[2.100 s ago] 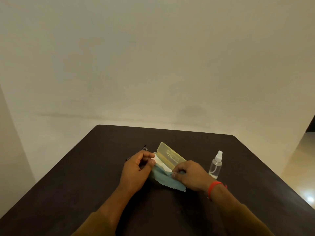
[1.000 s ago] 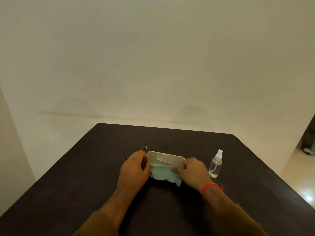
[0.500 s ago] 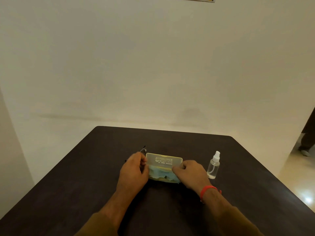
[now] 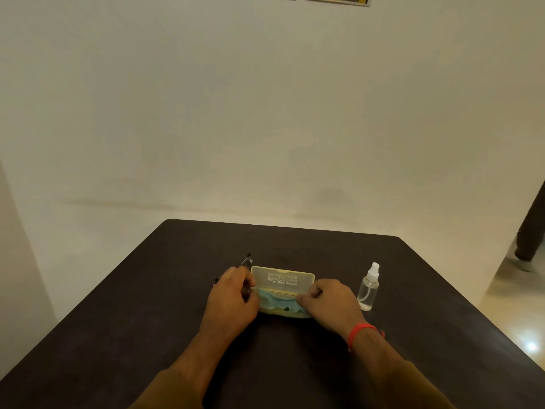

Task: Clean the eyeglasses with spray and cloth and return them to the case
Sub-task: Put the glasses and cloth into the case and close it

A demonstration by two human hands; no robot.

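A pale yellow translucent eyeglass case (image 4: 283,278) stands open at the table's middle, its lid upright. A light blue cloth (image 4: 275,301) lies bunched inside its lower half. My left hand (image 4: 233,299) is curled around the case's left end. At the right end, the fingertips of my right hand (image 4: 330,302) pinch the cloth. The eyeglasses (image 4: 246,261), dark-framed, lie on the table behind my left hand and are mostly hidden by it. A small clear spray bottle (image 4: 368,289) with a white nozzle stands upright just right of my right hand.
The dark brown table (image 4: 295,364) ends at a far edge near a plain cream wall. A person's leg and shoe (image 4: 528,249) show on the floor at the far right, beyond the table's right edge.
The case was turned square to me with its lid upright. The cloth, which hung over the front onto the table, is now gathered inside the case. Both hands stay at its ends.
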